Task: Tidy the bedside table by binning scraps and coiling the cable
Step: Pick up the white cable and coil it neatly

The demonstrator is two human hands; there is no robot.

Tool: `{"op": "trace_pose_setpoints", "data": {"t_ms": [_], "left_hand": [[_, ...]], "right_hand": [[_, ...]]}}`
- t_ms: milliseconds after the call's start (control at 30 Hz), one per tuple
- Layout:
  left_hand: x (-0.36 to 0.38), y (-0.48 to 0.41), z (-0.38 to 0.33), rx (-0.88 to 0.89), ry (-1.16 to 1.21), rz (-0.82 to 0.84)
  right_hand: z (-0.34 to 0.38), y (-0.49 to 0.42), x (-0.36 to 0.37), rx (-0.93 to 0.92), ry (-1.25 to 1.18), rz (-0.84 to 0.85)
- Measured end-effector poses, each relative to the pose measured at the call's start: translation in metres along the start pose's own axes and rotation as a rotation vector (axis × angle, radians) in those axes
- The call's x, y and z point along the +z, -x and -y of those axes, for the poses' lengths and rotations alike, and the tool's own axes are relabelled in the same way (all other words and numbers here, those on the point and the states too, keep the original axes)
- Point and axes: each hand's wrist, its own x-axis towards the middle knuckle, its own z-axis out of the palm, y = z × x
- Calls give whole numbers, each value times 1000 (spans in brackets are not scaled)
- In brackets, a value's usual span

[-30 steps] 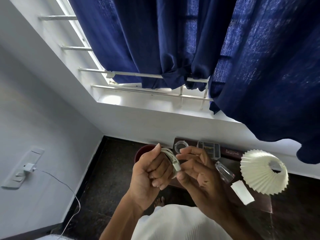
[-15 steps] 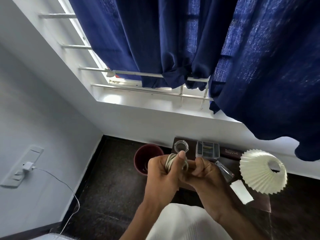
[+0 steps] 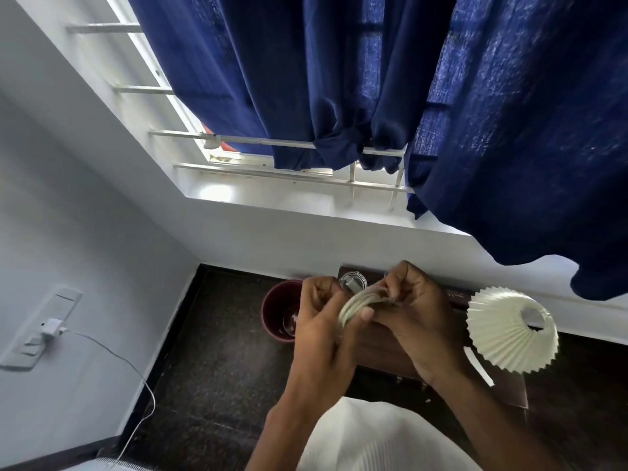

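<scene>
- Cable [image 3: 355, 305]: gathered into a tight white bundle of several loops, held up in the air between both hands, above the table [image 3: 380, 355] and not resting on it.
- Left hand [image 3: 324, 321]: closed around the left end of the bundle, thumb pressed across the loops, fingers curled in behind. A firm clamp, not a spread palm.
- Right hand [image 3: 414, 311]: fingertips bunched and pinching at the right end of the bundle, just beside the left thumb. I read this as tucking or wrapping the loose end; the plug tip itself is hidden under the fingers, so I cannot tell if it is secured.
- Progress on the coil, my judgement: nearly complete. No slack trails from either hand. Left to do: fasten the tail, then set the coil down.
- Bin [image 3: 282, 312]: dark red, on the floor just left of and below the left hand. Something pale and something glassy lie inside, too small to name. Looks like some scraps have gone in.
- Scrap [image 3: 479, 367]: a white paper strip lies on the table below and right of the right wrist. I count that as not yet binned.
- Lampshade [image 3: 513, 329]: pleated, white, tipped on its side, right of the right hand.
- Jar [image 3: 353, 282]: clear, just beyond the knuckles, partly hidden.
- Rest of the table top is covered by the hands; I cannot say whether more scraps remain there.
</scene>
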Motion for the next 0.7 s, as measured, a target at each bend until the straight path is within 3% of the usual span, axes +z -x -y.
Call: {"op": "trace_pose_setpoints", "data": {"t_ms": [200,400,700], "left_hand": [[-5,-1,15,-57,-58,15],[-6,-4,25,-68,68,43],[-1,-8,25,-481,510,73]], "right_hand": [[-8,8,6,-14,279,-15],[-14,13,5,94,343,188],[-18,11,-8,425,-324,396]]}}
